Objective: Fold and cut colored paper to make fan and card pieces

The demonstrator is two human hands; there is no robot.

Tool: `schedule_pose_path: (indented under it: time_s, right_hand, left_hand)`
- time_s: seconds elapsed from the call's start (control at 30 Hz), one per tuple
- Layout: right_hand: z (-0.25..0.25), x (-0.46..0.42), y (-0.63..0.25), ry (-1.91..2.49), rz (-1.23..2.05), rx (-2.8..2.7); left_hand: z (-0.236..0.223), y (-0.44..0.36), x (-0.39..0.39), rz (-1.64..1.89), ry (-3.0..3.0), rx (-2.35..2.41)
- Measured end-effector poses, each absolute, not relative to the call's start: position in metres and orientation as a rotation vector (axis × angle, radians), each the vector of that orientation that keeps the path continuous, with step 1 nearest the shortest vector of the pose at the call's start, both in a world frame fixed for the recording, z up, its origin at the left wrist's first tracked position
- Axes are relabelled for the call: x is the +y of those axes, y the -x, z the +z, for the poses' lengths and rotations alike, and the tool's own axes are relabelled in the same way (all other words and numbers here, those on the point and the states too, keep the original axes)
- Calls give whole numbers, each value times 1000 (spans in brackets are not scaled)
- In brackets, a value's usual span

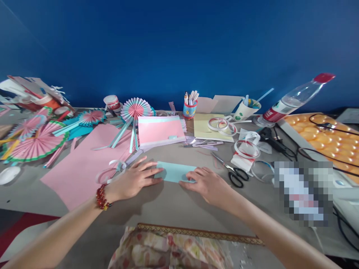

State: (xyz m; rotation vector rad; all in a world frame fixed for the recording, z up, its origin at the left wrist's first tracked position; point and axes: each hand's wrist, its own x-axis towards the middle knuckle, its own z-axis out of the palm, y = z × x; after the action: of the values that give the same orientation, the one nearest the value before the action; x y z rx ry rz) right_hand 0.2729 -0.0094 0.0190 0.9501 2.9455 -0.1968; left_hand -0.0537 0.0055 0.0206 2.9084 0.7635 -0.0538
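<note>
A light blue paper rectangle [175, 172] lies on the grey table in front of me. My left hand [134, 178], with a red bead bracelet [101, 197] at the wrist, rests flat with fingers spread and their tips on the paper's left end. At the right end, my right hand [207, 184] has its fingers bent and closed on the paper's edge. Black-handled scissors [234, 173] lie just right of that hand. A large pink sheet [81, 172] is on the table beyond my left forearm.
Folded paper fans [135, 109] and a pink paper piece [159, 130] stand or lie behind. Tape rolls [246, 149], a pen cup [190, 108], a leaning bottle [291, 102] and a black glue gun [273, 140] with cables are to the back and right.
</note>
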Motion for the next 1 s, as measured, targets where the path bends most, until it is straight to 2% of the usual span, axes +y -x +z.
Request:
schedule_pose_path:
  time_s: [0.3, 0.6, 0.87, 1.0]
  right_hand:
    - [24, -24, -253, -1063, -118, 2954]
    - [3, -57, -296, -1304, -58, 3070]
    - [-4, -65, -310, -1385, -207, 3083]
    - [-4, -64, -314, -1418, -164, 3115]
  left_hand:
    - [21, 57, -6, -32, -2864, 811]
    - [13, 64, -10, -8, -2865, 829]
    - [12, 74, -13, 2, -2875, 862]
    - [16, 70, -15, 10, -2859, 888]
